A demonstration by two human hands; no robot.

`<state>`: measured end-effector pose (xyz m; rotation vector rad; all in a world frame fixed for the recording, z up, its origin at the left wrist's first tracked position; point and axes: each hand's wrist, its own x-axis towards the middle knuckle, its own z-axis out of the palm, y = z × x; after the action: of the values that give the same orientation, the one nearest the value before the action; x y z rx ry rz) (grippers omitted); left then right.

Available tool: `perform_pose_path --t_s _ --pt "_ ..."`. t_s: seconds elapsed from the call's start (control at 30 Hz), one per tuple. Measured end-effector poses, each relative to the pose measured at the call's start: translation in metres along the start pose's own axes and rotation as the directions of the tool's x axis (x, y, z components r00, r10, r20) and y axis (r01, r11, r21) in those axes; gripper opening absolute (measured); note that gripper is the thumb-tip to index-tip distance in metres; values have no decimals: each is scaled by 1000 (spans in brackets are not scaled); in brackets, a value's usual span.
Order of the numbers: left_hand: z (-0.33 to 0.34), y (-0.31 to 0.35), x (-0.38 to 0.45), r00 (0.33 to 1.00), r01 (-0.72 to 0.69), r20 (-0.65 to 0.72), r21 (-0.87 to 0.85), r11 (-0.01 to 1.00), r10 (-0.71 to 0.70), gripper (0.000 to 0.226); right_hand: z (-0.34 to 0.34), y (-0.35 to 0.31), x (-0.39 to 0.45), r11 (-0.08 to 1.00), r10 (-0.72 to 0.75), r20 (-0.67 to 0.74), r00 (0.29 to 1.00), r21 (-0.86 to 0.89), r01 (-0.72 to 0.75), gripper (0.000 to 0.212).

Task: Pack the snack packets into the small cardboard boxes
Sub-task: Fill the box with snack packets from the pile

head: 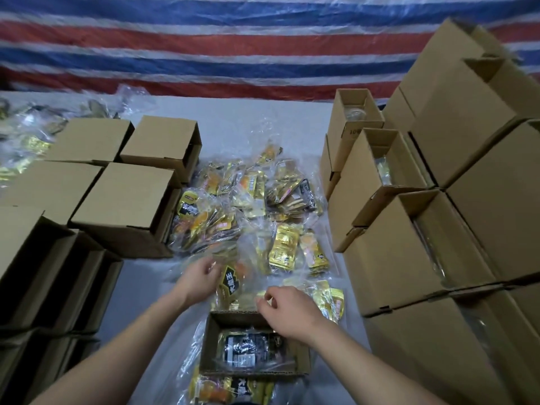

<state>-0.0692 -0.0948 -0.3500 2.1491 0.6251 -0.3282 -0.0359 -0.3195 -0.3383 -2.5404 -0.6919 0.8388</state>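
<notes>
A small open cardboard box (209, 346) stands on the table right in front of me, with a dark snack packet (251, 346) in clear wrap lying inside. Just beyond its far rim is a gold-and-black snack packet (230, 283) in clear plastic. My left hand (198, 280) grips its left edge. My right hand (287, 312) hovers over the box's far right corner, fingers pinched on the wrap's right edge. A heap of gold snack packets (248, 206) in clear bags fills the middle of the table.
Closed cardboard boxes (128, 197) are stacked at the left. Open, filled boxes (388, 258) are piled high at the right. More packets (230, 390) lie at the table's near edge and others (26, 135) at the far left. A striped tarp (233, 45) hangs behind.
</notes>
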Motion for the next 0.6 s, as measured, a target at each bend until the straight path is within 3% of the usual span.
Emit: perform_pose_path --t_s 0.1,0.2,0.27,0.33,0.4,0.47,0.6 --pt "-26 12 -24 984 -81 -165 -48 996 72 22 -4 -2 0 997 32 -24 999 76 -30 42" --pt "-46 32 -46 947 -193 -278 -81 978 164 25 -20 -18 1 939 92 -32 995 335 -77 35" --pt "-51 51 -57 904 -294 -337 -47 955 262 27 -39 -38 4 766 166 34 986 625 -150 35" --pt "-50 70 -64 865 -392 -354 -33 920 356 25 -58 -58 6 444 163 136 977 874 -195 37" --pt "-44 86 -70 820 -488 -328 28 872 469 19 -78 -70 8 184 89 183 979 963 -197 42" --pt "-33 96 -76 774 -570 -243 135 811 584 9 -95 -76 10 34 69 198 978 979 -201 50" --pt "-12 101 -84 741 -641 -110 178 747 662 42 -108 -70 14 -119 89 208 974 973 -197 74"
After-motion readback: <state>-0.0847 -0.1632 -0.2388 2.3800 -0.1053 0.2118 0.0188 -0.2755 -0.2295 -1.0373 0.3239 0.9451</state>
